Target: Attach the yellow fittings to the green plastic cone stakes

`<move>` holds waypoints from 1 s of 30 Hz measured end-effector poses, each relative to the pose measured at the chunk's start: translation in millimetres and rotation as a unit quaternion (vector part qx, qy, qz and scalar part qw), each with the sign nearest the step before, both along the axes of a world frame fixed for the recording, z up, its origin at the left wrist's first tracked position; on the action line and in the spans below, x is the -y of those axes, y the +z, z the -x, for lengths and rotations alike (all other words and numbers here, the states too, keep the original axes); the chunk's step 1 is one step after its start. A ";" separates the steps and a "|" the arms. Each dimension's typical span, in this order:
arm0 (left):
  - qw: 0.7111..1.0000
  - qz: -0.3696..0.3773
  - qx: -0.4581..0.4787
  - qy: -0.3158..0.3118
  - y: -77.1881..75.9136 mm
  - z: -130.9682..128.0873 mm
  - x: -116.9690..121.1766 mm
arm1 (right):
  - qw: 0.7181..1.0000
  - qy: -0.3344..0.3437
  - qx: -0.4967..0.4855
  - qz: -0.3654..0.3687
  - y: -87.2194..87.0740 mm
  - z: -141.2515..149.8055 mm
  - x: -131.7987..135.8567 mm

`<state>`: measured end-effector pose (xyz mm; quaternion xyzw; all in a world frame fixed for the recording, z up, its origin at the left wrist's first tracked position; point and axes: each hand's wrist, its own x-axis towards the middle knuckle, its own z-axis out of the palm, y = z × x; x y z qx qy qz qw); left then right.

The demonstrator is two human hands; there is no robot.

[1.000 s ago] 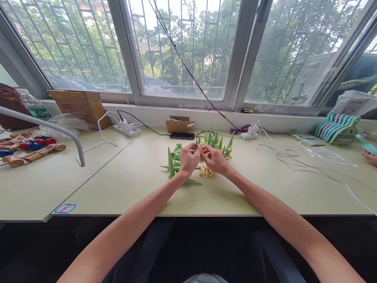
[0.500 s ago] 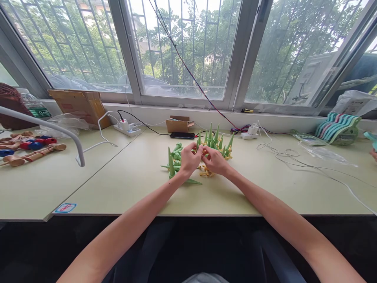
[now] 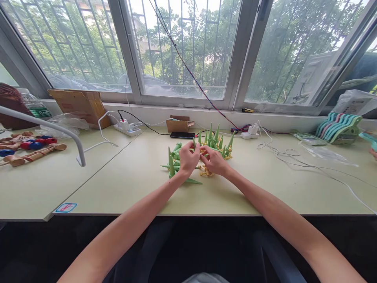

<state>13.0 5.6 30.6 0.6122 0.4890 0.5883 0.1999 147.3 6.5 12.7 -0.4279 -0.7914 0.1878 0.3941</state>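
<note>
My left hand [image 3: 189, 158] is closed around a green cone-shaped spike [image 3: 194, 143], its tip poking up above the fingers. Close beside it, my right hand [image 3: 215, 160] has thumb and fingers pinched together at the spike's side; whatever sits in that pinch is too small to make out. Beyond the right hand stand several upright green spikes [image 3: 217, 133] with yellow pieces at their bases. Loose green spikes [image 3: 172, 167] lie left of my left hand, one standing upright. Small yellow pieces [image 3: 206, 172] are heaped on the table below my hands.
A phone [image 3: 182, 135] lies before a small cardboard box [image 3: 178, 124] at the back of the table [image 3: 123, 184]. Power strips [image 3: 129, 129] and white cables [image 3: 294, 157] spread on both sides. Wooden toys [image 3: 35, 153] lie left; teal hangers [image 3: 338, 127] stand right, near another person's hand [image 3: 373, 153].
My hands have drawn slightly apart, the left moving a little to the left with the green spike. More of the spike's tip now shows.
</note>
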 end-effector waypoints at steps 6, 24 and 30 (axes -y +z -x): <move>1.000 -0.005 0.004 0.008 0.3 0.5 -0.1 | 1.000 0.009 0.000 0.006 -1.5 -0.1 -0.5; 1.000 0.027 0.003 -0.002 0.0 1.9 -1.8 | 0.999 0.038 0.023 0.022 -3.8 0.0 -0.3; 1.000 0.029 -0.003 -0.008 -3.4 2.5 -3.9 | 0.998 0.038 0.036 0.022 -3.9 -0.1 -0.9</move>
